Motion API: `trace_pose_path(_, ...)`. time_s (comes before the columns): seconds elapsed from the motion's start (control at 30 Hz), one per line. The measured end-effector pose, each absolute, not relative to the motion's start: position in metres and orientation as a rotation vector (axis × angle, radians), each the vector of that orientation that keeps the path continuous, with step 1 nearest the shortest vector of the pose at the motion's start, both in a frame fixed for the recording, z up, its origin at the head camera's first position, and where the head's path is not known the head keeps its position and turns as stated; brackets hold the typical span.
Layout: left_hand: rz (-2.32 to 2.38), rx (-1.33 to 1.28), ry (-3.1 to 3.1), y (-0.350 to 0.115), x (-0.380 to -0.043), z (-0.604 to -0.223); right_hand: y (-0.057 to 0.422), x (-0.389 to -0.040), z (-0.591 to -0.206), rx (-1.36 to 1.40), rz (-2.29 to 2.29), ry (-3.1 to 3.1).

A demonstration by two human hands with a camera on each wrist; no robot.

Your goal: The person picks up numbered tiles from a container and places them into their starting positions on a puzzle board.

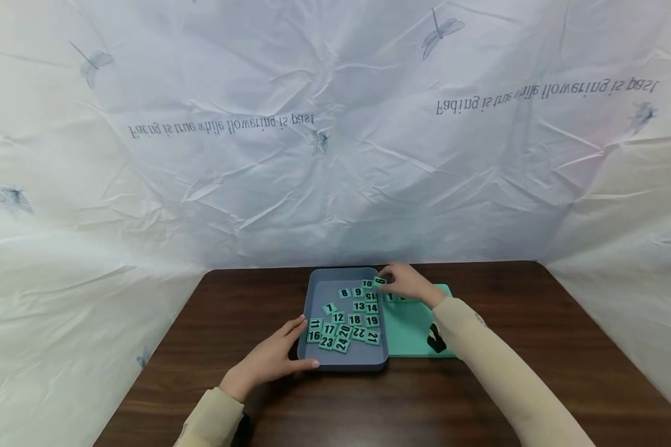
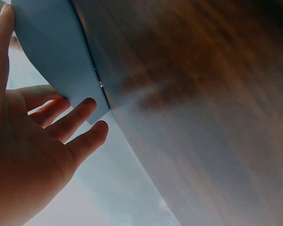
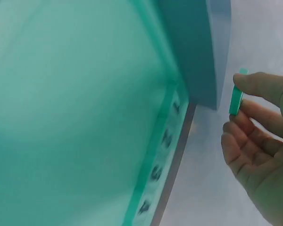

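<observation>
A small green number tile (image 1: 379, 281) is pinched between the thumb and fingers of my right hand (image 1: 407, 283), above the tray's far right corner. The right wrist view shows this tile (image 3: 236, 96) edge-on. My left hand (image 1: 271, 355) lies against the left side of the blue-grey tray (image 1: 325, 287), thumb over its front left corner. Its fingers (image 2: 78, 120) look spread in the left wrist view. Several loose number tiles (image 1: 355, 320) lie in the tray, some turned sideways or upside down. On the green board (image 1: 408, 332), a row of tiles (image 3: 155, 173) starting with 1 lines the far edge.
The board stands directly right of the tray on a dark wood table (image 1: 246, 304). My right forearm crosses over the board, and a black object (image 1: 436, 339) shows beside its sleeve. A pale printed sheet (image 1: 335, 186) hangs behind the table and at both sides.
</observation>
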State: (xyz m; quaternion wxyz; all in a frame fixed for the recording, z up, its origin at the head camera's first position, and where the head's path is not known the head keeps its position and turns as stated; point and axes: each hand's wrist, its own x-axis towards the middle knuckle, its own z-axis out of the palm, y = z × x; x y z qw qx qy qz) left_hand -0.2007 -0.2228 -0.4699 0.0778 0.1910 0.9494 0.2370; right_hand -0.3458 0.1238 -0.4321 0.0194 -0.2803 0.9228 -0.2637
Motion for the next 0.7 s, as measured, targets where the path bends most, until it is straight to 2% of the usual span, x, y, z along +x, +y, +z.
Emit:
trace_pose_path(0.4,0.716,0.588,2.829,-0.223,-0.201,-0.472,0.151,-0.31,-0.455,-0.803,-0.716,2.88)
trace_pose_path(0.7,0.709,0.546,2.846,-0.222,-0.202,-0.47,0.151,-0.304,-0.463,-0.691,-0.737,2.843)
